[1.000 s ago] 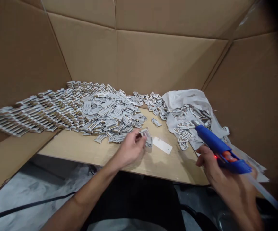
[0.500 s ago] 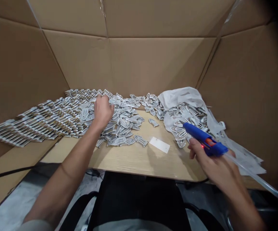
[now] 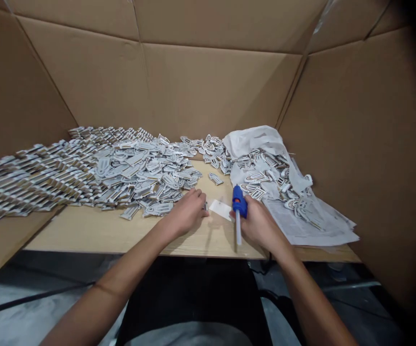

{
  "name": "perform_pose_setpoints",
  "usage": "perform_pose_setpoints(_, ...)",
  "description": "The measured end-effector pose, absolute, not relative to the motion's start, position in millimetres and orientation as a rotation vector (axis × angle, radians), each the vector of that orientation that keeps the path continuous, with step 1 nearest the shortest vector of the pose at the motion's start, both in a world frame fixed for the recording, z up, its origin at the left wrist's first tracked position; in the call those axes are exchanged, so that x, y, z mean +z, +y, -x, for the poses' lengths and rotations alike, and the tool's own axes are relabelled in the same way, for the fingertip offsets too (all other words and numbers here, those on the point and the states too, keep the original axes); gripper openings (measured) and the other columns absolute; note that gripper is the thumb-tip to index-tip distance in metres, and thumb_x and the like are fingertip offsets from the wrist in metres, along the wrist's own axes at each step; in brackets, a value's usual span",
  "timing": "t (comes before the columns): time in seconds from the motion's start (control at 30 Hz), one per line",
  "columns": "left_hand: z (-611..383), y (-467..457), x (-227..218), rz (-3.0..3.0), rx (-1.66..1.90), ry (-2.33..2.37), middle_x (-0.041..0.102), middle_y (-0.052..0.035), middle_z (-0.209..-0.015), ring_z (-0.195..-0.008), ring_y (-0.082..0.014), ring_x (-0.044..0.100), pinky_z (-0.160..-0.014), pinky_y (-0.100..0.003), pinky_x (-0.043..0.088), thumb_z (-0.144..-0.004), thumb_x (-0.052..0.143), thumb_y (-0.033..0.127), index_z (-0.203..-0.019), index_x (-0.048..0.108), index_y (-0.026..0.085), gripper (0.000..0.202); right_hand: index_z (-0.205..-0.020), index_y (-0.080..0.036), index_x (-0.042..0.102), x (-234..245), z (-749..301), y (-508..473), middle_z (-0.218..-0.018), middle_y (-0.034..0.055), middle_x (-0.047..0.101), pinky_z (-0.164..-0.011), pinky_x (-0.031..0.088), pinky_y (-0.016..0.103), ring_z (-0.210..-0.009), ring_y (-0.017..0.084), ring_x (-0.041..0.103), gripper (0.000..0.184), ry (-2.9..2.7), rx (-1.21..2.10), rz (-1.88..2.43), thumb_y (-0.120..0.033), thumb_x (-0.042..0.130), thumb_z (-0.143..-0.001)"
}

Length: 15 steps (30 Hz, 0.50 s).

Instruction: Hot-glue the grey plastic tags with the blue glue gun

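My left hand (image 3: 189,210) is low over the front of the table, its fingers closed around a small grey slotted piece (image 3: 205,205) that is mostly hidden. Just right of it lies a white card (image 3: 221,210). In my right hand (image 3: 260,220) is a blue glue gun (image 3: 239,201), its nozzle pointing away from me and a clear glue stick (image 3: 238,230) poking out of its back. Behind my left hand spreads a loose heap of grey slotted pieces (image 3: 146,168). One single grey piece (image 3: 215,179) lies apart beyond the card.
Neat stacked rows of pieces (image 3: 38,178) fill the left side. On the right, a white plastic bag (image 3: 254,139) and sheets of paper (image 3: 294,230) lie with more patterned pieces on them. Cardboard walls (image 3: 215,86) enclose the table (image 3: 96,230) at the back and sides.
My left hand has come from the heap toward the front middle, with a grey piece in it. My right hand has brought the glue gun left, beside the card, turning its nozzle forward.
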State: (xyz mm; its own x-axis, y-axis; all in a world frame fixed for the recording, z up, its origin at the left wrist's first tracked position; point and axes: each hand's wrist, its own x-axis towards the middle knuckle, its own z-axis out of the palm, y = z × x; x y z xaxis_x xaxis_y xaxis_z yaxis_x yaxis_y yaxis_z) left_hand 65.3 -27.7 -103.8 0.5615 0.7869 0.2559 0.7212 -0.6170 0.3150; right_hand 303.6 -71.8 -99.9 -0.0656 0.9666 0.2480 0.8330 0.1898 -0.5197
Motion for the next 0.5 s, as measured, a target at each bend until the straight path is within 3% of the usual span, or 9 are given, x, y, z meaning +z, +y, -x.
perform_pose_setpoints(0.2, -70.6, -39.4, -104.0, -2.294, 0.977, 1.272, 0.060, -0.0043, -0.089, -0.081, -0.0181, 0.054, -0.074, -0.028, 0.039, -0.099, 0.055, 0.030, -0.100, 0.058, 0.018, 0.012, -0.095, -0.016, 0.065, -105.8, -284.4, -24.1, -0.090, 0.0120, 0.073, -0.070, 0.039, 0.030, -0.082, 0.025, 0.066, 0.015, -1.940, 0.350, 1.700, -0.015, 0.067, -0.080)
perform_pose_setpoints(0.37, -78.4, -51.9, -106.8, -1.749, 1.330, 1.164, 0.064, -0.0063, -0.097, -0.078, -0.0139, 0.056, -0.069, -0.025, 0.042, -0.088, 0.074, 0.042, -0.093, 0.072, 0.015, 0.028, -0.097, -0.016, 0.065, -114.5, -293.0, -24.5, -0.090, 0.0119, 0.073, -0.068, 0.039, 0.030, -0.078, 0.024, 0.064, 0.017, -1.846, 0.385, 1.724, -0.017, 0.066, -0.080)
perform_pose_setpoints(0.5, -87.3, -60.3, -110.2, -1.260, 1.267, 1.052, 0.068, -0.0035, -0.081, -0.068, -0.0127, 0.061, -0.062, -0.023, 0.044, -0.082, 0.078, 0.039, -0.090, 0.061, 0.016, 0.030, -0.096, -0.018, 0.062, -108.1, -307.6, -43.1, -0.086, 0.0062, 0.071, -0.068, 0.043, 0.028, -0.075, 0.021, 0.063, 0.015, -1.783, 0.456, 1.623, -0.027, 0.064, -0.084)
